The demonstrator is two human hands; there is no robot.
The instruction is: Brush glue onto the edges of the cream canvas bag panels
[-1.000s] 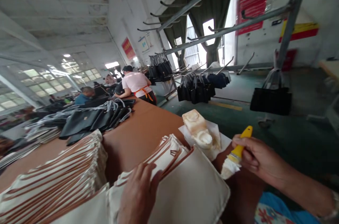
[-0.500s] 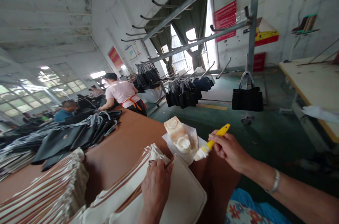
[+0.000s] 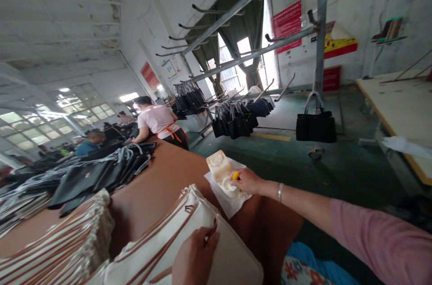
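Observation:
My right hand [image 3: 249, 181] is closed round the yellow handle of a paint brush [image 3: 235, 175]; its bristles are hidden down at the container. That cut-open plastic container [image 3: 219, 163], smeared with white paste, lies on a sheet of white paper [image 3: 232, 207] on the brown tabletop [image 3: 162, 168]. Lower down, my left hand [image 3: 195, 253] pinches the end of a thin brown leather strap [image 3: 212, 227]. Under it lies the top piece of a stack of cream bag panels [image 3: 232, 249] with brown straps.
To the left lies another stack of cream pieces with brown edges [image 3: 67, 235]. Black handbags [image 3: 81, 181] are heaped behind it, near a co-worker in a pink shirt [image 3: 157, 118]. A metal rack [image 3: 293, 35] with hanging black bags stands beyond the table.
My right hand has moved left with the brush, from beside the paper to over the paste container. My left hand has shifted slightly down and turned, with the strap end lifted.

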